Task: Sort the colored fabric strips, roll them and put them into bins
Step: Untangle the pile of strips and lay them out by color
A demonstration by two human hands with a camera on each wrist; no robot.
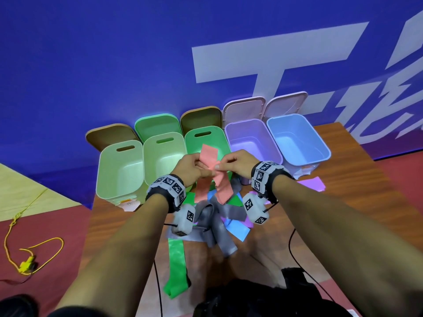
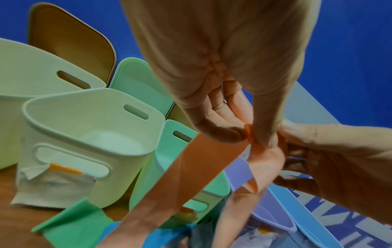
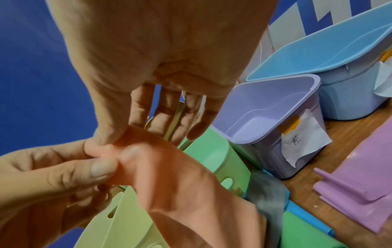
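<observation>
Both hands hold a salmon-pink fabric strip point(image 1: 208, 160) in the air, in front of the middle green bin point(image 1: 207, 139). My left hand point(image 1: 203, 171) pinches it between thumb and fingers, and the left wrist view shows that pinch point(image 2: 249, 135) on the strip point(image 2: 191, 171). My right hand point(image 1: 219, 165) pinches the same strip point(image 3: 169, 167) right beside it between thumb and forefinger point(image 3: 115, 141). Both ends of the strip hang down over a pile of grey point(image 1: 216, 216), blue point(image 1: 237, 228), green point(image 1: 176, 264) and purple point(image 1: 314, 183) strips on the wooden table point(image 1: 343, 202).
Several open bins stand in a row along the table's far edge: two pale green point(image 1: 120, 172) point(image 1: 163, 156), one green, one purple point(image 1: 251, 143), one blue point(image 1: 297, 138). Their lids lean on the blue wall behind. A yellow cord point(image 1: 34, 250) lies on the floor at left.
</observation>
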